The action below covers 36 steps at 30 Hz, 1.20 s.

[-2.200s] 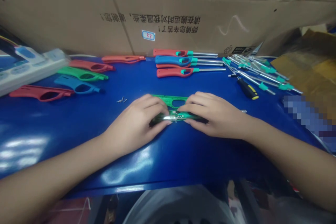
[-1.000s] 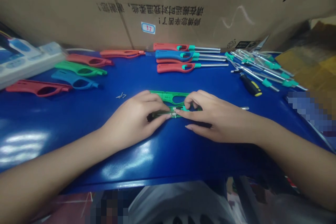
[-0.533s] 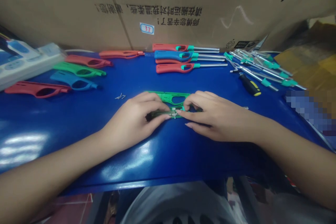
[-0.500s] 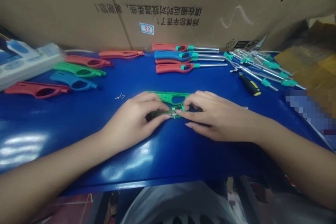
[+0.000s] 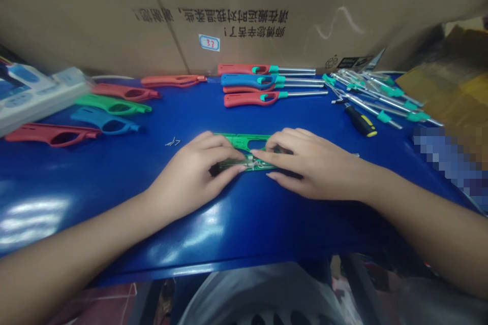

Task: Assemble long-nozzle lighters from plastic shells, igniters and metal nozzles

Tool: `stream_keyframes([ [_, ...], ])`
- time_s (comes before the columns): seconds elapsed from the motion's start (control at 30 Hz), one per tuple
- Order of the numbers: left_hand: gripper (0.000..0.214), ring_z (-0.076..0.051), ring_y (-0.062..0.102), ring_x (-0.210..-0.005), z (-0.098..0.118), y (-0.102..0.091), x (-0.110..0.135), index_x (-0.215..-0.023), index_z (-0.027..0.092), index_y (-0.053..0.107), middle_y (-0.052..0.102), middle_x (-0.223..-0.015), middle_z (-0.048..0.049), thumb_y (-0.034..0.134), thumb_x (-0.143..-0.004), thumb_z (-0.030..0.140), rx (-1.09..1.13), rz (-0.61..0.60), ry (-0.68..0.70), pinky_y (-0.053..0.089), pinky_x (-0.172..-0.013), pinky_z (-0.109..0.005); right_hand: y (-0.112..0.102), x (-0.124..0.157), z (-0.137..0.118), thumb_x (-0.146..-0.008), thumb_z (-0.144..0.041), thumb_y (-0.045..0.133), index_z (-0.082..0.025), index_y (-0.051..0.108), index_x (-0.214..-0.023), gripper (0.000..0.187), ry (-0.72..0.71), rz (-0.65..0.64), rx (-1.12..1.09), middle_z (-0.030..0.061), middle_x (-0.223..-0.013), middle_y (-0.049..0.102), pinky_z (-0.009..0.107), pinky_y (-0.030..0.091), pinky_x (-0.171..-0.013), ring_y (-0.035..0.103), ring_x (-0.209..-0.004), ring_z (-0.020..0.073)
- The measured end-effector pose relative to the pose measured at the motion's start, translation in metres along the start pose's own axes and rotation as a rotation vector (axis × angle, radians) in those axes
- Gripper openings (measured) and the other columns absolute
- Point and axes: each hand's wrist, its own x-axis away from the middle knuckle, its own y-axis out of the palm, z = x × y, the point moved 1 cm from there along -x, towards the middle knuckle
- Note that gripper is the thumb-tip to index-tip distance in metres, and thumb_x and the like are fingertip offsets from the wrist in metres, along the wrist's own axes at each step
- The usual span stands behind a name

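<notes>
A green lighter handle shell [image 5: 247,142] lies flat at the middle of the blue table [image 5: 114,188], with a clear green inner part [image 5: 251,164] along its near edge. My left hand [image 5: 190,177] grips the left end of that assembly, fingers curled over it. My right hand [image 5: 308,162] presses on the right end, forefinger stretched along the inner part and the other fingers bent on the shell. The right end of the shell is hidden under my right hand.
Empty red, green and blue shells [image 5: 110,106] lie at the left beside a white power strip [image 5: 34,96]. Finished lighters [image 5: 263,84] sit at the back centre. Metal tubes with teal collars [image 5: 377,96] and a screwdriver [image 5: 360,123] lie right. Small metal clips [image 5: 172,142]. A cardboard box [image 5: 229,10] stands behind.
My right forefinger has straightened and now lies along the inner part instead of pinching it. Both hands stay on the green shell; the view shifted slightly.
</notes>
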Motion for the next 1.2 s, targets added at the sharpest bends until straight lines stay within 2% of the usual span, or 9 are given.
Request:
stream_keyframes([
  [0.1,0.014,-0.018,0.066,-0.087,-0.0007,0.0007,-0.0004,-0.102,0.02,0.078,0.075,-0.096,-0.0031,0.068,-0.097,0.03,0.011,-0.015,-0.019,0.05,-0.083,-0.034,0.0049,-0.0004,0.0046,-0.104,-0.03,0.051,-0.013,0.06,-0.14,0.041,0.0,0.014,-0.006,0.016,-0.115,0.063,0.044,0.049,-0.084,0.057,-0.099,0.0272],
  [0.2,0.016,-0.016,0.068,-0.087,0.0,0.0006,0.0009,-0.104,0.019,0.079,0.074,-0.097,-0.0037,0.068,-0.096,0.027,0.084,-0.024,-0.064,0.053,-0.078,-0.029,0.007,-0.0009,0.0064,-0.103,-0.028,0.052,-0.014,0.06,-0.142,0.042,-0.007,0.017,-0.022,0.0163,-0.115,0.06,0.045,0.051,-0.085,0.055,-0.099,0.0273],
  [0.33,0.017,-0.013,0.067,-0.077,-0.0003,-0.001,0.0023,-0.105,0.019,0.08,0.074,-0.096,-0.0037,0.068,-0.095,0.026,0.134,-0.019,-0.106,0.052,-0.067,-0.024,0.0053,-0.0012,0.0032,-0.101,-0.027,0.054,-0.02,0.057,-0.146,0.046,-0.004,0.014,-0.019,0.0187,-0.132,0.056,0.051,0.05,-0.094,0.052,-0.113,0.0306],
  [0.5,0.015,-0.013,0.067,-0.077,-0.0047,-0.0026,0.0011,-0.1,0.021,0.082,0.074,-0.09,-0.0028,0.071,-0.094,0.029,0.148,-0.044,-0.137,0.051,-0.068,-0.025,0.0042,-0.0008,0.0003,-0.103,-0.025,0.052,-0.02,0.055,-0.148,0.045,-0.053,-0.027,0.001,0.0184,-0.148,0.051,0.057,0.046,-0.103,0.049,-0.129,0.0336],
  [0.73,0.013,-0.012,0.062,-0.069,-0.0074,-0.0012,-0.0006,-0.095,0.022,0.082,0.071,-0.083,-0.0007,0.075,-0.091,0.033,0.195,-0.058,-0.228,0.045,-0.06,-0.024,0.0045,-0.0007,0.0012,-0.102,-0.025,0.053,-0.019,0.055,-0.147,0.046,-0.04,-0.014,-0.003,0.0184,-0.146,0.054,0.056,0.046,-0.103,0.051,-0.129,0.033],
  [0.87,0.008,-0.01,0.059,-0.065,-0.0064,-0.0014,-0.0012,-0.093,0.021,0.081,0.069,-0.082,0.0004,0.076,-0.089,0.026,0.211,-0.064,-0.249,0.043,-0.059,-0.023,0.0018,-0.0004,0.0027,-0.102,-0.027,0.053,-0.016,0.057,-0.144,0.044,0.023,0.044,0.013,0.0185,-0.142,0.058,0.054,0.047,-0.102,0.054,-0.126,0.032],
  [0.97,0.006,-0.009,0.057,-0.062,-0.0059,-0.0015,-0.0012,-0.091,0.021,0.081,0.068,-0.08,0.001,0.078,-0.087,0.024,0.211,-0.054,-0.251,0.042,-0.059,-0.023,0.0006,-0.0004,0.0035,-0.103,-0.027,0.053,-0.018,0.061,-0.141,0.04,0.01,0.067,0.016,0.0178,-0.138,0.06,0.053,0.047,-0.1,0.055,-0.124,0.0311],
  [1.07,0.005,-0.009,0.057,-0.063,-0.0064,-0.0012,-0.0008,-0.09,0.02,0.08,0.068,-0.08,0.0011,0.077,-0.088,0.023,0.206,-0.05,-0.247,0.042,-0.059,-0.022,0.0015,-0.0004,0.0027,-0.103,-0.025,0.053,-0.02,0.063,-0.139,0.039,-0.05,0.062,0.008,0.0166,-0.139,0.061,0.053,0.046,-0.103,0.055,-0.125,0.0308],
  [1.2,0.003,-0.008,0.057,-0.064,-0.0076,-0.0005,-0.001,-0.089,0.02,0.079,0.069,-0.081,0.0015,0.078,-0.088,0.023,0.224,-0.043,-0.231,0.043,-0.059,-0.022,0.0047,0.0005,0.0006,-0.103,-0.024,0.051,-0.015,0.061,-0.143,0.042,-0.068,-0.012,0.0,0.019,-0.151,0.054,0.056,0.041,-0.111,0.05,-0.137,0.0331],
])
